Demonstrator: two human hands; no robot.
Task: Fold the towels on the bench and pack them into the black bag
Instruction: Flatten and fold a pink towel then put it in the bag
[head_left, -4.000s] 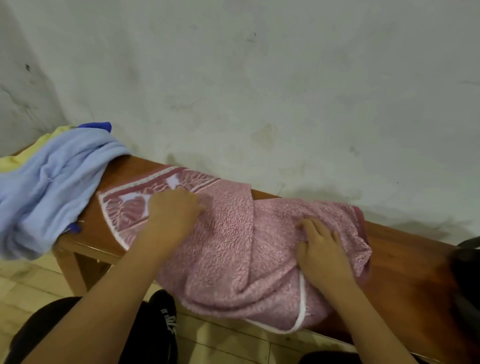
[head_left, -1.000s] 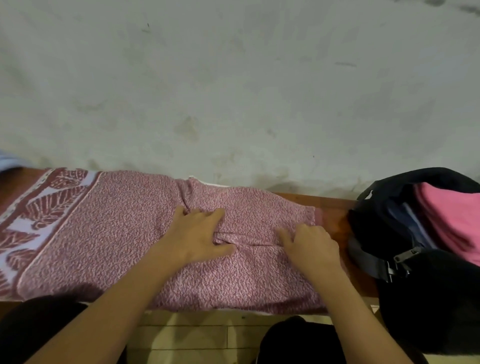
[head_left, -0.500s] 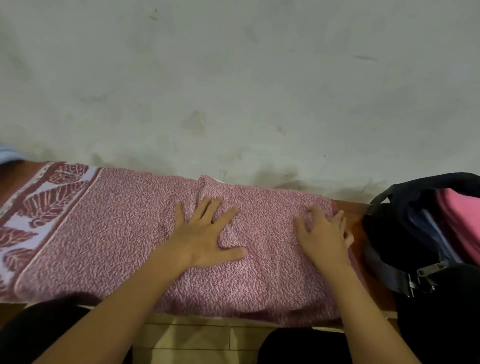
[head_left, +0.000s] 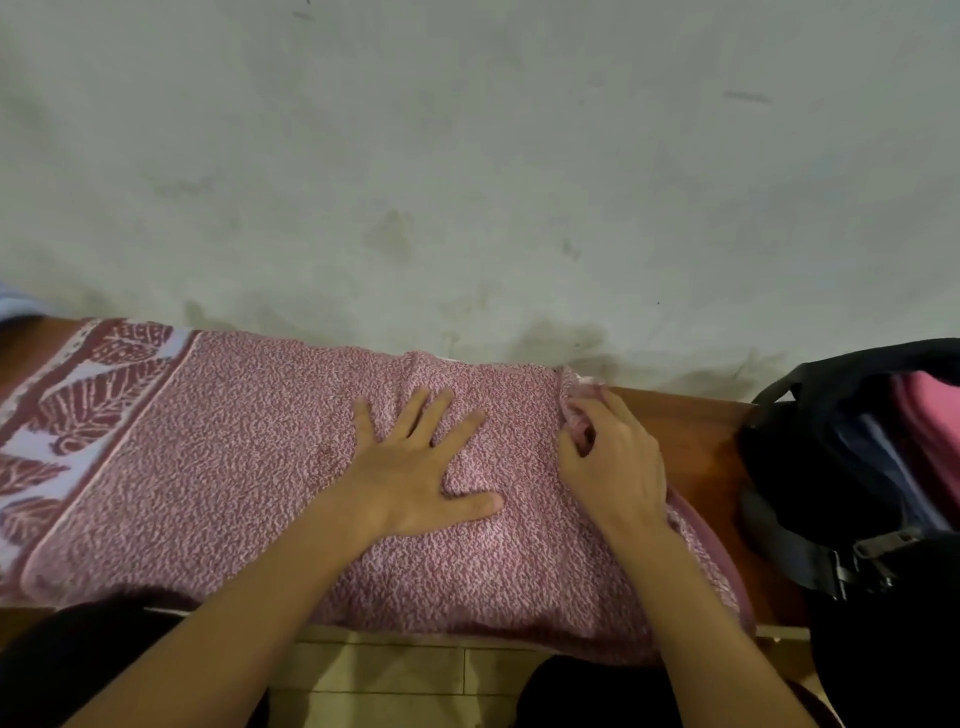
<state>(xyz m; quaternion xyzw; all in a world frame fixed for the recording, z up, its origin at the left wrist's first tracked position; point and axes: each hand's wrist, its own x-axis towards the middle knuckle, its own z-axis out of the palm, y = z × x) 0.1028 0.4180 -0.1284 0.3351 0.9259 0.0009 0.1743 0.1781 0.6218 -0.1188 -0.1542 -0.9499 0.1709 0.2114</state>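
Note:
A pink speckled towel (head_left: 234, 467) with a dark red leaf border at its left end lies spread along the wooden bench (head_left: 691, 447). My left hand (head_left: 415, 462) rests flat on its middle, fingers spread. At the towel's far right corner my right hand (head_left: 608, 462) has its fingers curled around the bunched edge. The black bag (head_left: 810, 467) stands open at the right end of the bench, with a folded pink towel (head_left: 930, 436) and some blue-grey cloth inside.
A bare grey wall rises directly behind the bench. A sliver of light blue cloth (head_left: 13, 304) shows at the far left edge. Tiled floor (head_left: 389, 675) and my dark-clothed knees lie below the bench's front edge.
The towel went from a crumpled heap to a flat spread along the bench. In the last half second my right hand moved to the far right corner and closed on the edge.

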